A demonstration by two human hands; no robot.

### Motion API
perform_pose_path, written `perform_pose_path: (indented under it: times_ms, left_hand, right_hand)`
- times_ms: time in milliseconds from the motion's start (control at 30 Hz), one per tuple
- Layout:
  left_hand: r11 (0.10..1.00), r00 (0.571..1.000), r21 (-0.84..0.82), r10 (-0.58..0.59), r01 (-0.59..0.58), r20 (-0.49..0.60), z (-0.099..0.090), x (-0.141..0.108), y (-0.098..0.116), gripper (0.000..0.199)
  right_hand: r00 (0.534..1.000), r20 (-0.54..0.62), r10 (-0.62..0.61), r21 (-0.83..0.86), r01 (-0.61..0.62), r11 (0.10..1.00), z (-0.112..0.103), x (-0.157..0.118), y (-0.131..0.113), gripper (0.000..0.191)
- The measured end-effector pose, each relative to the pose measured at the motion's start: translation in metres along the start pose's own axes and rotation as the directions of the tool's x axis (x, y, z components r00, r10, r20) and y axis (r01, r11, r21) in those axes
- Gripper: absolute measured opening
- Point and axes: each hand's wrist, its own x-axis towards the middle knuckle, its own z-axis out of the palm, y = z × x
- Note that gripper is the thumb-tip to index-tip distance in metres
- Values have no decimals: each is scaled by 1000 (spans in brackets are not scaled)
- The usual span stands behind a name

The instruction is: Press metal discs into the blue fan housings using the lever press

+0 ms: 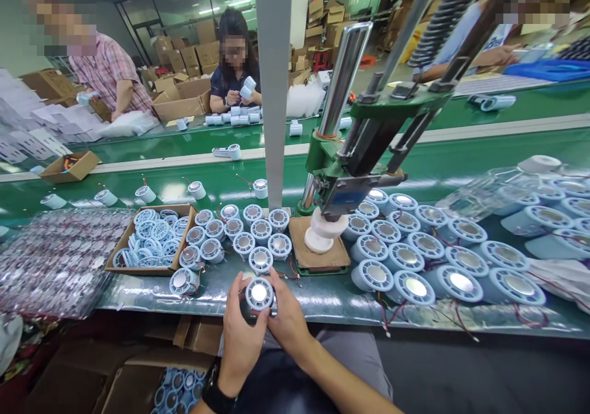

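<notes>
Far left, metallic-looking parts [59, 254] are seen under crinkled clear plastic; next, a cardboard box [147, 272] is heaped with pale-blue slotted rings [159, 236]. Then smooth pale-blue cylinders [260, 259], wires trailing, and front and centre the held cylinder [259, 293], its shiny disc framed by a slotted rim. It is pinched at its sides by the left hand [244, 340] and right hand [288, 316], fingers and thumbs curled around it. To the right, a green-and-steel press [345, 193] is tipped with white plastic; beyond it, more cylinders [408, 257] are packed together.

All this is carried by a glossy workbench [322, 303], the held piece at the middle of its near edge. Behind, a green belt [221, 177] is lined by three people [235, 88], cartons [184, 61] stacked farther back.

The disc face is turned up toward the camera, the long axis running down and away from it
</notes>
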Motion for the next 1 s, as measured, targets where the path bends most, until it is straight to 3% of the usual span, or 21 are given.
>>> perform_pose_path:
  times_ms: [133,200,267,333,400,433,467,533,567,633,733,867,1000]
  left_hand:
    - [997,996,28,74,-76,52,2,3,-6,57]
    - [994,992,18,102,-104,78,5,4,-13,51]
    - [995,991,9,94,-95,96,5,6,-18,50]
    - [996,991,32,73,-77,111,3,12,-16,50]
    - [994,987,57,84,-93,140,0,22,-3,51]
    - [991,981,58,106,-117,161,-1,30,8,51]
    - [988,974,49,134,-145,184,0,39,21,52]
    - [982,955,16,180,-189,236,9,62,49,54]
    - [980,946,-2,191,-197,263,16,74,62,54]
    - [980,928,-49,199,-193,316,37,99,84,55]
    - [968,899,-181,231,-174,373,73,129,99,56]
    - [924,816,-367,295,-110,497,104,146,102,54]
    - [921,754,-382,301,-72,584,105,143,103,59]
  right_hand:
    - [994,110,-7,-28,10,1000,0,-1,1,67]
    - [972,236,-3,-64,19,998,-16,6,-3,67]
    - [925,377,-47,-119,98,988,-51,26,-13,66]
    - [914,379,-148,-184,231,955,-104,61,-34,60]
    - [937,151,-314,-312,347,884,-167,111,-63,49]
    - [911,-20,-413,-403,371,837,-199,140,-77,43]
    - [853,-173,-492,-493,357,793,-228,170,-90,37]
    - [761,-399,-511,-558,241,794,-272,232,-106,28]
    - [743,-446,-499,-540,221,812,-286,261,-107,21]
    - [774,-459,-435,-477,198,856,-300,307,-101,17]
    - [835,-421,-353,-399,179,899,-298,341,-79,40]
    - [811,-463,-357,-312,228,922,-290,346,-61,56]
    - [827,-453,-333,-293,215,932,-295,348,-74,55]
